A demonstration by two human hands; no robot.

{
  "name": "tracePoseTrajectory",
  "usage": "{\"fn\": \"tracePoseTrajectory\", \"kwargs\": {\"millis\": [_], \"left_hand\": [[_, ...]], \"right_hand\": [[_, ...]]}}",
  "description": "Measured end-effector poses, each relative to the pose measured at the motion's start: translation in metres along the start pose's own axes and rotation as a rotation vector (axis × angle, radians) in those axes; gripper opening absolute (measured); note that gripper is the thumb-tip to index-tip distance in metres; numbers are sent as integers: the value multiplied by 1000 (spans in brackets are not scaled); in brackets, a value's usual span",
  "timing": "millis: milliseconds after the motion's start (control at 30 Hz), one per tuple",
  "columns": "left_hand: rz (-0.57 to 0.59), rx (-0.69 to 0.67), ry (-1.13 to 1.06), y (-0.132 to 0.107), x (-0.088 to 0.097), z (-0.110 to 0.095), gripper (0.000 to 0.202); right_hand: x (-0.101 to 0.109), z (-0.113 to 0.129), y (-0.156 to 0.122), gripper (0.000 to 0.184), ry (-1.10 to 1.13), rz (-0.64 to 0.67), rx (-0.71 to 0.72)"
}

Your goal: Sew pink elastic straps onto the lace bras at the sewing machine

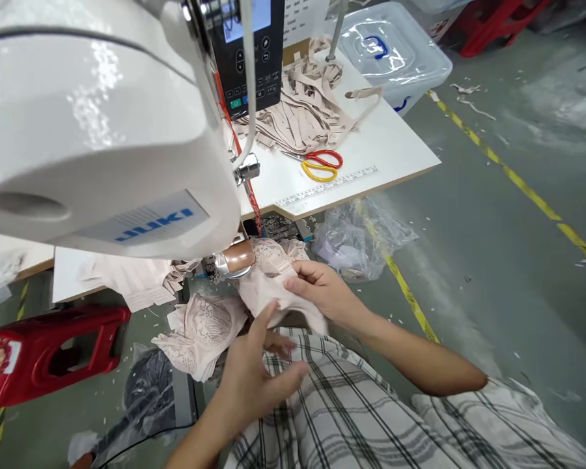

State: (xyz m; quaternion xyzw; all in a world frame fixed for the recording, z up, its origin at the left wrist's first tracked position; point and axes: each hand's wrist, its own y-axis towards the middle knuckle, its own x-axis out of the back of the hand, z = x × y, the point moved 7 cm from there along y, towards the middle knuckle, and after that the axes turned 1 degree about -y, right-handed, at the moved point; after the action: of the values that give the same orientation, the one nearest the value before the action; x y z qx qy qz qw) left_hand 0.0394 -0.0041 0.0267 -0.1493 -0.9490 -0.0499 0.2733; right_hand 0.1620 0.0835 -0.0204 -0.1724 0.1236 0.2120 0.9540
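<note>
A pale pink lace bra (261, 290) hangs below the head of a white sewing machine (102, 130), by its needle area. My right hand (322, 290) pinches the edge of the bra between thumb and fingers. Just nearer to me, my left hand (261, 371) has its fingers spread, with the index fingertip at the fabric; whether it touches is unclear. To the left, a lace bra cup (208, 322) hangs under the machine; whether it belongs to the same bra cannot be seen. The machine's head hides the needle.
On the white table (400, 153) lie red-and-yellow scissors (325, 166), a printed ruler (329, 185) and a heap of beige straps (303, 120). A control panel (254, 65) stands behind. A lidded plastic box (390, 45), a red stool (53, 355) and plastic bags (361, 241) surround the machine.
</note>
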Motion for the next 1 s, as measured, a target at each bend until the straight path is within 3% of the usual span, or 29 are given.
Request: {"fn": "tracePoseTrajectory", "kwargs": {"millis": [67, 133, 200, 267, 367, 433, 500, 667, 733, 833, 933, 1000], "left_hand": [[-79, -90, -45, 5, 29, -13, 42], [-145, -241, 121, 15, 48, -28, 39], [-40, -308, 346, 28, 44, -29, 42], [21, -275, 521, 39, 36, -17, 25], [-97, -148, 649, 42, 36, 2, 33], [-149, -16, 580, 37, 36, 12, 36], [-130, 163, 296, 29, 34, 26, 37], [71, 492, -855, 20, 4, 58, 41], [90, 577, -1077, 19, -2, 70, 36], [24, 569, -1074, 20, 6, 80, 31], [-71, 483, -869, 21, 19, 78, 33], [-109, 453, -708, 21, 25, 74, 32]], "right_hand": [[-5, 0, -1, 35, 17, 122, -83], [-19, 6, 1, 36, -39, 323, -97], [-35, 14, 1, 34, -228, 556, -44], [-42, 18, 4, 32, -619, 624, 83], [-37, 25, 12, 32, -1269, 351, 362], [-36, 28, 10, 29, -1465, 173, 542], [-38, 28, 5, 26, -1484, 88, 704], [-46, 25, -3, 25, -1454, 132, 973], [-47, 27, -4, 21, -1435, 131, 1029], [-42, 33, -6, 19, -1271, 47, 1009], [-31, 35, -7, 24, -1111, -146, 887], [-31, 29, -7, 23, -1098, -170, 826]]}}
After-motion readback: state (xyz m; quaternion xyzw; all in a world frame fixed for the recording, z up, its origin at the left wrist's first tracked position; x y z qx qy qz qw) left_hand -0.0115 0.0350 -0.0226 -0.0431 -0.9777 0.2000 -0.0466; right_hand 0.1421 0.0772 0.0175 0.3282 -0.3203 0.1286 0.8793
